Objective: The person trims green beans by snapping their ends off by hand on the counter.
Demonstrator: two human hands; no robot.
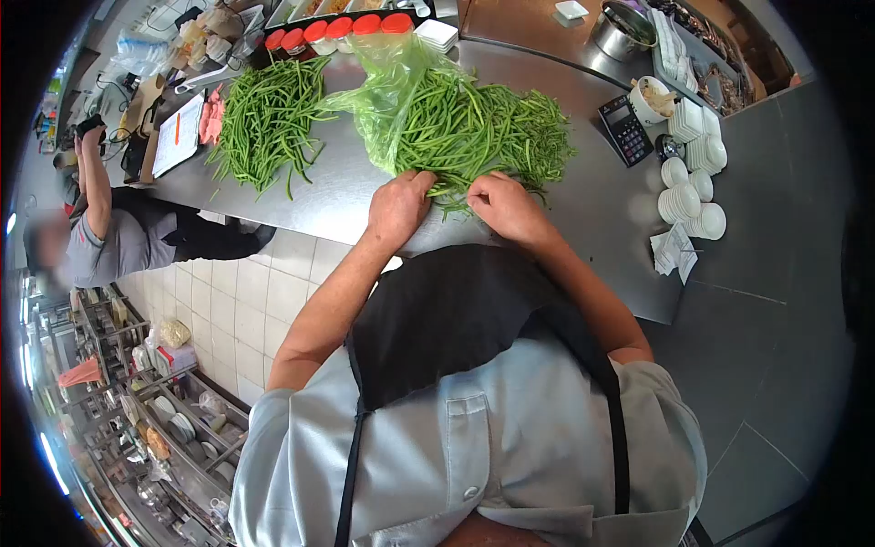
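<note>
A big heap of green beans [474, 128] lies on the steel table just beyond my hands. My left hand [399, 210] is closed at the heap's near edge, its fingertips pinching among the beans. Curled at the heap's front right is my right hand [507, 206], thumb and fingers pressed together on a bean. Some bean ends show in the gap between the hands, though the fingers hide most of what they grip. A crumpled green plastic bag [387, 96] rests against the heap's left side. Farther left is a second pile of green beans [269, 118].
Red-lidded jars [342, 35] line the back. A calculator [625, 130], a white tub [651, 98] and stacked white dishes [679, 202] stand at right. A clipboard [180, 134] lies at left. Another person [128, 232] stands beyond the table's left end, near shelves [182, 438].
</note>
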